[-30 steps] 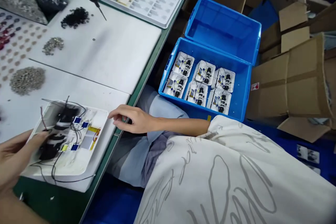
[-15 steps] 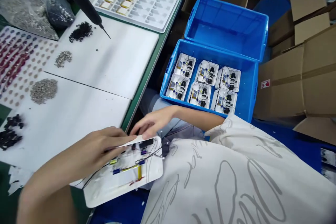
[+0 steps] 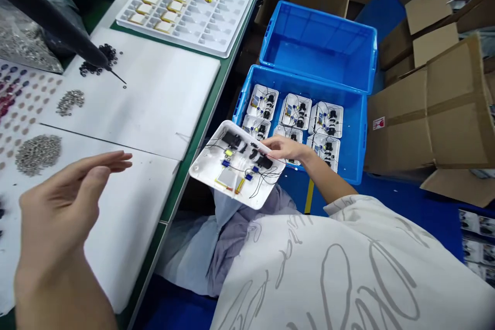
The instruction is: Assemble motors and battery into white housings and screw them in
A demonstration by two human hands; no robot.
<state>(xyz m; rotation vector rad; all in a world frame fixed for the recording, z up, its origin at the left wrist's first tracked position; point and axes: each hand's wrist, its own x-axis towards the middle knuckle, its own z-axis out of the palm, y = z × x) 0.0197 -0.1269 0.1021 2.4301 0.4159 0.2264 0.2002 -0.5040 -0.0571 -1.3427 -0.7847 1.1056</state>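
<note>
My right hand (image 3: pixel 286 148) is shut on the edge of a white plastic tray (image 3: pixel 209 162), which it holds tilted above a blue plastic crate (image 3: pixel 299 77). The tray carries a small circuit with black components, blue and yellow parts, a flat silver battery-like pack and thin black wires. Other white trays with similar assemblies (image 3: pixel 327 118) stand in the crate, some hidden under the held tray. My left hand (image 3: pixel 65 201) hangs open above a white work board (image 3: pixel 127 113), holding nothing and touching nothing.
An empty blue crate (image 3: pixel 317 46) adjoins the filled one. On the bench lie a compartment tray of yellow pieces (image 3: pixel 181 7), a black electric screwdriver (image 3: pixel 50 20), black rings (image 3: pixel 98 59) and piles of metal washers (image 3: pixel 38 154). Cardboard boxes (image 3: pixel 425 108) stand to the right.
The white tray has passed from my left hand to my right and moved rightward over the crate. My left hand has let go and moved left, open.
</note>
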